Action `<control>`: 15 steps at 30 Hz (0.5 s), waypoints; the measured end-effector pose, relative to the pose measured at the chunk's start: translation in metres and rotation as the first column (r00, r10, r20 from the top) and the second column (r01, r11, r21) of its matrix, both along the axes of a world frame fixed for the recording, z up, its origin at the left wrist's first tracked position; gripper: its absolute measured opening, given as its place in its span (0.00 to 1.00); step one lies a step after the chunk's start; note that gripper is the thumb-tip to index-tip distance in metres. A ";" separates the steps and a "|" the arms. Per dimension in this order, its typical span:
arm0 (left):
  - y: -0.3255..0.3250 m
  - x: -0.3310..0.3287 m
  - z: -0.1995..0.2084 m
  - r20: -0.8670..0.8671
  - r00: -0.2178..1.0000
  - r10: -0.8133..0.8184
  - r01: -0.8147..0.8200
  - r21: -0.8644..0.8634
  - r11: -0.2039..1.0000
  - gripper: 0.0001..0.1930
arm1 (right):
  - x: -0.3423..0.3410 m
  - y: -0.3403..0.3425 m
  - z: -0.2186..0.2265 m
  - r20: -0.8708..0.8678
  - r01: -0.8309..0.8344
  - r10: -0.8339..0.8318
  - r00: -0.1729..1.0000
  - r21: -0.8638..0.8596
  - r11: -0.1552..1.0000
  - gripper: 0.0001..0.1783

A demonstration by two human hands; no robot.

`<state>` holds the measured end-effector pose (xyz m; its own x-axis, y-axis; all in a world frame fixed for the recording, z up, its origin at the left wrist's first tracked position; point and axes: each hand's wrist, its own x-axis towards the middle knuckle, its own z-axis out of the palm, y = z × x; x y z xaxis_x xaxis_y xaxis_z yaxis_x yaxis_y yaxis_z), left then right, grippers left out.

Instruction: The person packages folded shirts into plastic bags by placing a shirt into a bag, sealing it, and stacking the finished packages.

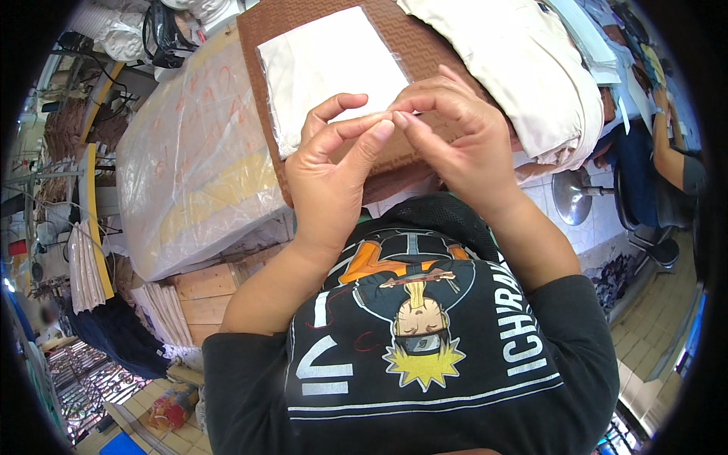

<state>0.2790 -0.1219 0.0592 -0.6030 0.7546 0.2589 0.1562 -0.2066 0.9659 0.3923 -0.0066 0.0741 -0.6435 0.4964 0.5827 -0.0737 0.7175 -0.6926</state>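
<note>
My left hand [334, 152] and my right hand [462, 125] are raised in front of my chest, fingertips meeting. Each one pinches thumb against index finger; whatever is between them, perhaps something thin, is too small to make out. Behind the fingers a folded white cloth [326, 64], which seems to have a clear plastic edge, lies on a brown patterned cover [262, 98]. To the right of it is a pile of cream fabric [516, 76], partly hidden by my right hand.
At the left stands a large plastic-wrapped block [197, 152] with red markings. A round metal stool base [572, 197] is on the floor at the right. Another person's arm [667, 144] shows at the far right, near stacked light-blue cloth [584, 42].
</note>
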 end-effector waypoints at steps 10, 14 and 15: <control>0.001 0.003 0.003 0.514 0.850 -0.117 0.077 0.099 0.992 0.09 | -0.005 -0.002 0.000 -0.077 -0.136 0.113 0.991 -0.485 0.864 0.07; -0.001 -0.001 0.003 0.480 0.869 -0.120 0.092 0.081 0.992 0.09 | -0.005 -0.002 0.003 -0.069 -0.178 0.168 0.983 -0.537 0.825 0.08; -0.002 -0.001 0.001 0.445 0.890 -0.105 0.084 0.067 0.994 0.08 | -0.005 -0.002 0.003 -0.060 -0.163 0.154 0.986 -0.505 0.848 0.07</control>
